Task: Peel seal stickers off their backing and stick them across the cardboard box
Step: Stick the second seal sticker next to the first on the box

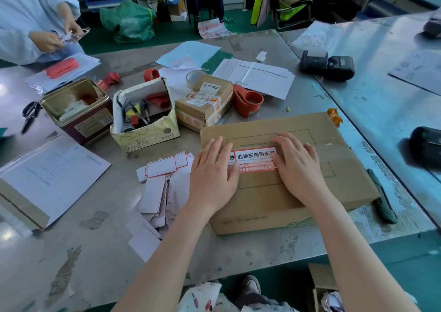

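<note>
- Presently, the cardboard box [286,180] lies flat on the metal surface [95,240], with a red-and-white seal sticker [255,160] on its top face, over the taped seam.
- The left hand [212,175] lies flat, fingers straight, pressing the sticker's left end at the box's left edge.
- The right hand [298,166] lies flat likewise, fingers straight on the sticker's right end.
- Judgement: the sticker is thin, limp and light, and likely to crease; best pinched by a corner or edge.
- Judgement: the box looks stiff enough to take firm pressing.
- Loose backing papers [164,182] lie just left of the box.
</note>
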`<state>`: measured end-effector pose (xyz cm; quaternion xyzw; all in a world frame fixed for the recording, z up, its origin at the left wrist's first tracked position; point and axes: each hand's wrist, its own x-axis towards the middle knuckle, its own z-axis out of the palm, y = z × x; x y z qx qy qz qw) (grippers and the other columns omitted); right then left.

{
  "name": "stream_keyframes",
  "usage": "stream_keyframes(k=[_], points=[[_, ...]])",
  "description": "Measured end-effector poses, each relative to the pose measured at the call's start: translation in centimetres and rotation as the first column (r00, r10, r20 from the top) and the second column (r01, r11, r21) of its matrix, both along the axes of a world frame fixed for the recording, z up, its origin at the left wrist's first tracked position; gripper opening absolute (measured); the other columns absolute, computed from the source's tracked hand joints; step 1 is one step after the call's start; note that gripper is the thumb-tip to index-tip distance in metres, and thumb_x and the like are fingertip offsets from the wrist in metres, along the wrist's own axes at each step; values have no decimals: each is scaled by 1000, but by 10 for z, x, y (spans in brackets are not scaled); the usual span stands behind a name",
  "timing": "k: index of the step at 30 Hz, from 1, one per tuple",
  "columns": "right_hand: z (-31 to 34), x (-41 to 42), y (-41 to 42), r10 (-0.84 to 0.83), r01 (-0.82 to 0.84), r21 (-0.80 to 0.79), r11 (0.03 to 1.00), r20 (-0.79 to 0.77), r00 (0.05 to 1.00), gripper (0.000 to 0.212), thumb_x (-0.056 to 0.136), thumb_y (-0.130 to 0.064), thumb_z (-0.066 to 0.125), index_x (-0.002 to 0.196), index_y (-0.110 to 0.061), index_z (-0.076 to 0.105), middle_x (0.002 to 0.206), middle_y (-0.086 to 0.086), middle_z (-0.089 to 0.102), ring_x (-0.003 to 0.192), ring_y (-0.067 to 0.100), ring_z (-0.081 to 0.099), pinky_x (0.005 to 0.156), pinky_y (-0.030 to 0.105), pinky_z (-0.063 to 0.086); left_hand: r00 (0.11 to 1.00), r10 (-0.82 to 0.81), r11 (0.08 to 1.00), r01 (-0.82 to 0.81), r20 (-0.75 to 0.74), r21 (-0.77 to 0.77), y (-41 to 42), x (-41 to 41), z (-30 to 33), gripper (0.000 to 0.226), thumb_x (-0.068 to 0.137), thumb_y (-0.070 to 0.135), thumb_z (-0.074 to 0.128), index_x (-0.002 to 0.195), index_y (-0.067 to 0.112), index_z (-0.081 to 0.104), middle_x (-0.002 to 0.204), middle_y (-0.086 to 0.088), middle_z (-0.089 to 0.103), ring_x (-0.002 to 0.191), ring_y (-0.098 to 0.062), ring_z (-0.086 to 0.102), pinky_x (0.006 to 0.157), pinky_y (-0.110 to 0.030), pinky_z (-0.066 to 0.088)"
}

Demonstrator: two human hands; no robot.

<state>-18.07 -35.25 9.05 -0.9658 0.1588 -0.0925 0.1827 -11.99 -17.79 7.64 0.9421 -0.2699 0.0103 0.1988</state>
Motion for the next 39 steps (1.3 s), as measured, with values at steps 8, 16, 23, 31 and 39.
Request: stream_keyframes(k=[8,16,23,31,39], points=[[2,-2,1,-5,4,20,1000,41,999,29,97,-17,36,122,-19,51,137,-2,46,128,15,40,112,35,14,1000,-2,999,1,-14,-39,1,-1,1,50,98,38,35,145,22,28,157,2,15,145,-12,5,115,-28,1],[1,10,4,-154,152,36,988,83,985,20,94,-28,44,107,-20,57,121,-3,53,115,20,45,102,37,25,999,-8,996,4,-45,-87,2,-2,4,49,98,35,37,144,21,30,157,4,17,145,-10,5,115,-27,1],[1,17,2,-187,183,50,982,77,979,22,95,-23,40,107,-22,59,122,-1,52,117,22,43,99,40,25,999,18,987,-26,-48,-157,2,-2,4,44,97,29,42,140,19,38,153,4,27,143,-10,14,114,-27,7],[2,17,12,-183,181,33,983,85,979,25,92,-18,40,109,-19,58,120,2,54,114,23,44,102,41,23,993,36,897,-84,-117,-435,9,2,1,28,93,10,50,120,12,59,136,4,50,133,-4,33,108,-14,20],[5,37,74,-106,103,42,994,60,993,23,86,-22,51,107,-14,57,125,1,52,129,21,36,107,52,22,951,164,752,-293,-263,-590,53,24,0,21,92,9,48,101,23,61,103,12,54,97,8,52,84,-19,45]])
